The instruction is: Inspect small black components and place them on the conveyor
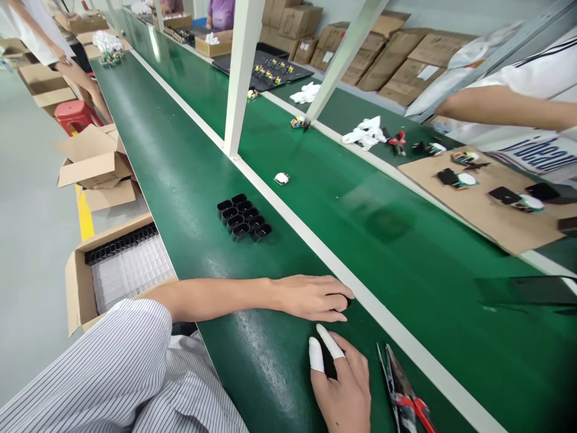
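Lying under the left hand's [315, 296] fingers [339, 296], a small black part [346, 302].

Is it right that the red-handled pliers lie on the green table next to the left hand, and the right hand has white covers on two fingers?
Not quite. The head view shows the red-handled pliers beside the right hand, not the left hand. They do lie on the green table, and two right fingers wear white covers.
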### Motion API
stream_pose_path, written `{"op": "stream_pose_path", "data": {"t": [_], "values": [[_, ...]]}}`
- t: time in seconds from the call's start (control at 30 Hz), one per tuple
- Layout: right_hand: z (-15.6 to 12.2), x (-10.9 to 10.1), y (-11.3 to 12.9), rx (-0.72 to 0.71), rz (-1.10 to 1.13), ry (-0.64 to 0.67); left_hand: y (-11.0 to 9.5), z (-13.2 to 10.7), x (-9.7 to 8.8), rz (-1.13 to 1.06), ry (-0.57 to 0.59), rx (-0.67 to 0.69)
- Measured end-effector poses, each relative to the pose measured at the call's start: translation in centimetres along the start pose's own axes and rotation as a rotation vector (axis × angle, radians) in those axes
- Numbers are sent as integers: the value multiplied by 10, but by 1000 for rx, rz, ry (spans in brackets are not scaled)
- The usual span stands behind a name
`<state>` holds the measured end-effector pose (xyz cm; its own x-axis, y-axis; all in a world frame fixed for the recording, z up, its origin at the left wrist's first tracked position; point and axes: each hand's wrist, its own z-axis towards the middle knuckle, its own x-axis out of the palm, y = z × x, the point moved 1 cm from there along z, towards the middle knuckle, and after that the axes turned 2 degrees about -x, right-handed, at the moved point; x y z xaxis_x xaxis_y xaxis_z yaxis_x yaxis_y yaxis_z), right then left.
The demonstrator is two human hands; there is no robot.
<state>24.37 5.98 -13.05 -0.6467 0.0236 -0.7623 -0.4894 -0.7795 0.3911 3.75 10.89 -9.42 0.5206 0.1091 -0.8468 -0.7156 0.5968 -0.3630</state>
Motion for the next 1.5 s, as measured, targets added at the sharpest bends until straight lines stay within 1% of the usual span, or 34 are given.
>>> {"op": "stream_pose_path", "data": {"t": [0.13,0.33,0.5,0.73,0.83,0.97,1.07,1.2,1.4,1.5], "values": [[0,-1,1,11,7,14,0,0,-1,-5,-3,-6],[1,-1,-1,-3,17,0,-2,0,-5,11,26,-10],[0,0,-2,10,17,4,-1,0,-1,8,0,-8],[1,1,-1,-35,-15,-9,1,-1,3,-48,-20,-13],[2,0,-1,-34,-18,-3,3,-1,6,-123,-43,-49],[3,-1,0,-20,3,9,6,-3,11,-289,-88,-145],[3,-1,1,-3,21,3,6,-6,12,-360,-128,-205],[3,-2,0,13,31,13,3,-9,11,-334,-132,-186],[2,0,-3,30,30,14,2,-9,9,-266,-81,-156],[1,1,-3,32,32,14,2,-8,10,-247,-79,-145]]}}
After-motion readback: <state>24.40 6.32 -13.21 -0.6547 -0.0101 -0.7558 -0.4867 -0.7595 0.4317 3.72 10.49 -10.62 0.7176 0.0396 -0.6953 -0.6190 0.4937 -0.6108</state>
